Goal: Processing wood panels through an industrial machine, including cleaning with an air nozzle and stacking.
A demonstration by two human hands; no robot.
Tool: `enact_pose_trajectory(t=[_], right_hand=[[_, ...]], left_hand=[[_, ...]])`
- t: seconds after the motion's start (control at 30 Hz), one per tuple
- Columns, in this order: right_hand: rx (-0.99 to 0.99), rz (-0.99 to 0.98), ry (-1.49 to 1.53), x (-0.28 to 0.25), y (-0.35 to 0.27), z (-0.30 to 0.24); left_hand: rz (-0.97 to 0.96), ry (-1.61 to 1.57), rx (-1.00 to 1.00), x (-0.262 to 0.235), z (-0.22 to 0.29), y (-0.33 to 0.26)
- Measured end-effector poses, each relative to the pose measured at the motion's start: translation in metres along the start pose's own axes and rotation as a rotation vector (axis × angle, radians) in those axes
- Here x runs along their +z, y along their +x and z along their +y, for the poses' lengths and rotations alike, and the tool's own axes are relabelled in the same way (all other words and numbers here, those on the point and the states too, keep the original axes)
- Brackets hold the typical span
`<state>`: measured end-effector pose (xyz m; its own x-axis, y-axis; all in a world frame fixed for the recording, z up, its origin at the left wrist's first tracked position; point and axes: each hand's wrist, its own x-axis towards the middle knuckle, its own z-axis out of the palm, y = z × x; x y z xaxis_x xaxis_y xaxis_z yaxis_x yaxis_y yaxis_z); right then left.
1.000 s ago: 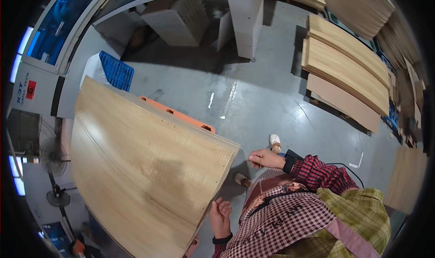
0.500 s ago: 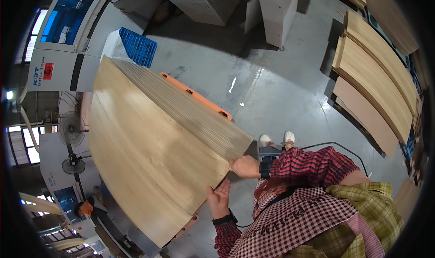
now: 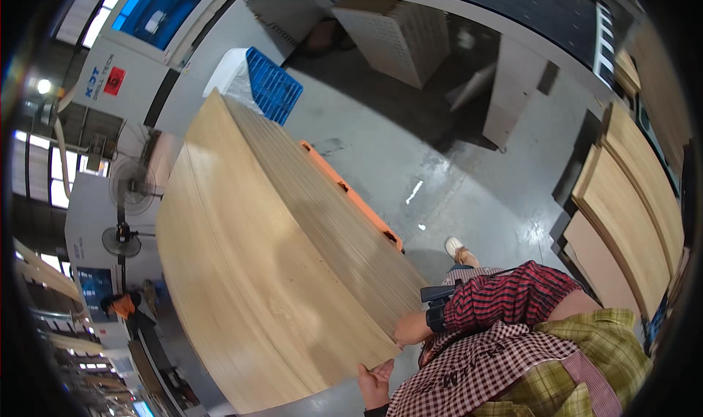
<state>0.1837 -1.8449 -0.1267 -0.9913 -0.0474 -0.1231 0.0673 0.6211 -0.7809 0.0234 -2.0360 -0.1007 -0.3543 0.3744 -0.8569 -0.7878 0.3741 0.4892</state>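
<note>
A tall stack of pale wood-grain panels (image 3: 351, 270) fills the middle, its layered edges on the right and the smooth top panel (image 3: 249, 270) facing up. At the near right corner of the top panel, my right hand (image 3: 412, 329) has its fingers curled against the edge, closed on it. Lower down, my left hand (image 3: 375, 382) touches the near edge with its palm turned up and fingers stretched out. A black band (image 3: 436, 316) circles my right wrist. Part of the left fingertips lies close to the panel edge, where the contact is hard to make out.
An orange pallet edge (image 3: 351, 197) runs along the stack's right side. Beyond stands a blue plastic crate (image 3: 274, 87). More wood panels (image 3: 622, 219) lie at the far right. Standing fans (image 3: 121, 240) and a white machine (image 3: 121, 84) are on the left.
My view has turned, so the stack's near corner and both hands appear lower. Both hands remain at the same corner of the top panel.
</note>
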Motion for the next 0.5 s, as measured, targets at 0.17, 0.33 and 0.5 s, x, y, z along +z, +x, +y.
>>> enact_pose_trajectory(t=[0.17,0.33,0.5], right_hand=[[0.041,-0.010,0.126,-0.061,0.019,0.027],[0.003,-0.031,0.091,-0.093,0.031,0.076],[0.012,-0.200,0.128,-0.142,0.030,0.116]], left_hand=[[0.164,0.014,-0.008,0.027,-0.006,-0.007],[0.400,-0.167,0.027,0.071,-0.002,-0.017],[0.483,-0.254,0.059,0.113,0.003,0.003]])
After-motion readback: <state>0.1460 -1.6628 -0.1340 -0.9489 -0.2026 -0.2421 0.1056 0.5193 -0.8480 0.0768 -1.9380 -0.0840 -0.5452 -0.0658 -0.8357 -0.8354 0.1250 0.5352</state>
